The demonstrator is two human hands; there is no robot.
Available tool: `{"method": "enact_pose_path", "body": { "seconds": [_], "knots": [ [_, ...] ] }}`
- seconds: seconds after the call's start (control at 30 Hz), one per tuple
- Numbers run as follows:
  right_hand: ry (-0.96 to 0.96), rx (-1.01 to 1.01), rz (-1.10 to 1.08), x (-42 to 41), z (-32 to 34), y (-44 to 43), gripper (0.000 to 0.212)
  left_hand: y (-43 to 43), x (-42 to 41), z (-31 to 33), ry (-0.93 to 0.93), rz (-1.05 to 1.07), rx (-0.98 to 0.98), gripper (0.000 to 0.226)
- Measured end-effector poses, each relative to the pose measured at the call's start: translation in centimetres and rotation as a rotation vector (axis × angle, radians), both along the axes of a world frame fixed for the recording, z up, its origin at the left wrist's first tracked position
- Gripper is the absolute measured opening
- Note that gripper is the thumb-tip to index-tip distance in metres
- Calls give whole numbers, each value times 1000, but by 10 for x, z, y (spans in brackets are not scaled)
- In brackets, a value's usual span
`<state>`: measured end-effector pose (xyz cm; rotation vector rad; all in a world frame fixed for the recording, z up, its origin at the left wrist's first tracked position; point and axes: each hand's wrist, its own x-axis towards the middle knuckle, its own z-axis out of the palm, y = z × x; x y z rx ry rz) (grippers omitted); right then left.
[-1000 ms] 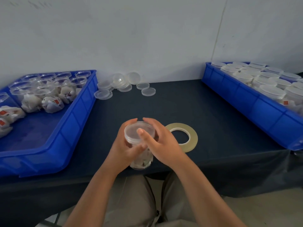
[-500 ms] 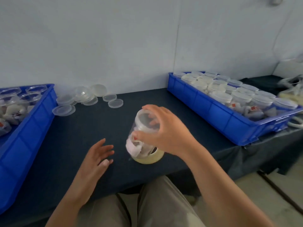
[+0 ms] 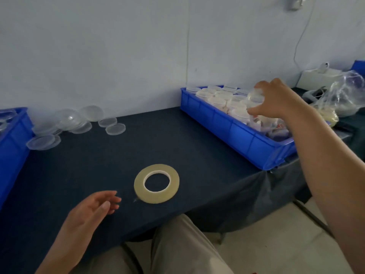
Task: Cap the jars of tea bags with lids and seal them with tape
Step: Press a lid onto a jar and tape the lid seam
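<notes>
My right hand [image 3: 276, 99] grips a capped clear jar of tea bags [image 3: 255, 97] from above, over the right blue bin [image 3: 227, 127], which holds several lidded jars. A roll of clear tape [image 3: 156, 183] lies flat on the dark table near its front edge. Just left of the roll my left hand [image 3: 94, 208] hovers over the table, fingers relaxed and holding nothing. Several loose clear lids [image 3: 77, 123] lie at the back left by the wall.
A second blue bin [image 3: 13, 139] stands at the far left, only its corner in view. Clear plastic bags [image 3: 343, 97] and a white box [image 3: 318, 76] sit behind the right bin. The table edge runs just past the tape, above my knees.
My right hand has carried the capped jar from the table front rightward to over the right bin. The left hand let go of it and stays low by the tape. The view turned right.
</notes>
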<state>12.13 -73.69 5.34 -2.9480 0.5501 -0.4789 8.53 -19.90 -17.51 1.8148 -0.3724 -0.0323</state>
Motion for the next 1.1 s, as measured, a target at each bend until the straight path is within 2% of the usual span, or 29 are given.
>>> {"method": "enact_pose_path", "body": {
  "seconds": [0.13,0.23,0.3,0.4,0.47,0.57,0.6,0.8,0.97,1.1],
  "knots": [
    [82,28,-56,6,-27,-21,99,0,0,0,5,10,12,39],
    [150,66,-67,13,-50,-27,102,2,0,-1,-3,16,16,57],
    [184,144,-69,17,-64,-32,99,4,2,-2,1,24,16,66],
    [228,322,-110,20,-76,-39,96,5,3,-3,11,22,18,66],
    [270,364,-124,20,-79,-41,92,4,2,-2,10,30,26,62],
    [336,328,-131,15,-72,-43,89,2,1,-1,20,26,46,38],
    [337,307,-151,14,-69,-43,90,2,1,-2,21,26,47,36],
    [355,339,-265,22,-69,-37,92,3,3,-4,21,29,33,50],
    [260,600,-190,48,-76,-29,85,4,6,-2,41,17,11,49],
    [235,788,-190,62,-76,-26,92,0,0,4,68,2,5,22]
  ]
}}
